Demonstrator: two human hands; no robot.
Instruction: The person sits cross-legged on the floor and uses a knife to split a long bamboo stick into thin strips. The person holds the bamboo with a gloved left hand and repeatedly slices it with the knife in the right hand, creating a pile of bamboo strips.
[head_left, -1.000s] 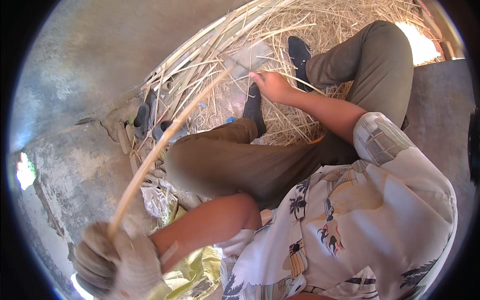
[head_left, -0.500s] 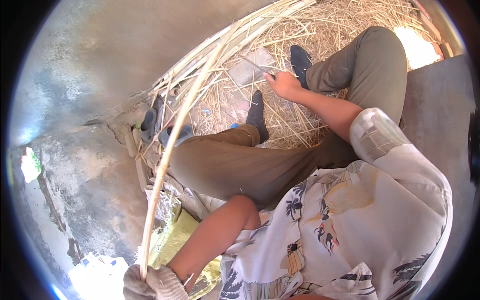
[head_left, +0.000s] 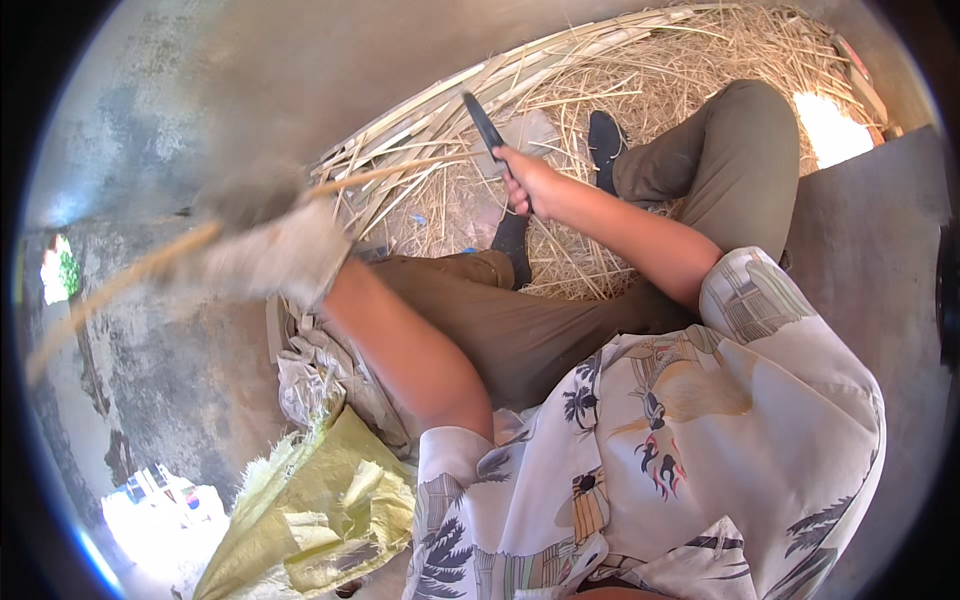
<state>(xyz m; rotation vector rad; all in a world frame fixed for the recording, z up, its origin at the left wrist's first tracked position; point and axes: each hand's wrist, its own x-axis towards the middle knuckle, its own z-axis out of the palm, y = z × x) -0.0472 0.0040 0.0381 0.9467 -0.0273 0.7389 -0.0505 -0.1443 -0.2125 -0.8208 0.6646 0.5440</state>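
My left hand (head_left: 260, 235), in a grey knitted glove and blurred by motion, is closed round a long, pale bamboo strip (head_left: 395, 171). One end of the strip slants down to the lower left; the other reaches right, close to the knife. My bare right hand (head_left: 524, 182) grips a dark-bladed knife (head_left: 483, 122), its blade pointing up and left. The strip's far end seems to lie by the blade, but whether they touch I cannot tell. Below the hands are my bent legs in brown trousers (head_left: 480, 330).
Straw-like shavings (head_left: 680, 70) cover the floor ahead, with a flat stone block (head_left: 530, 130) among them. Several long bamboo strips (head_left: 430, 100) lie along the wall (head_left: 260, 80). A yellow-green woven sack (head_left: 310, 500) is at the lower left. A grey panel (head_left: 870, 250) stands at right.
My left hand has risen from the bottom edge, swinging the bamboo strip from steep to nearly level. The right hand has turned the knife so its blade points more upward.
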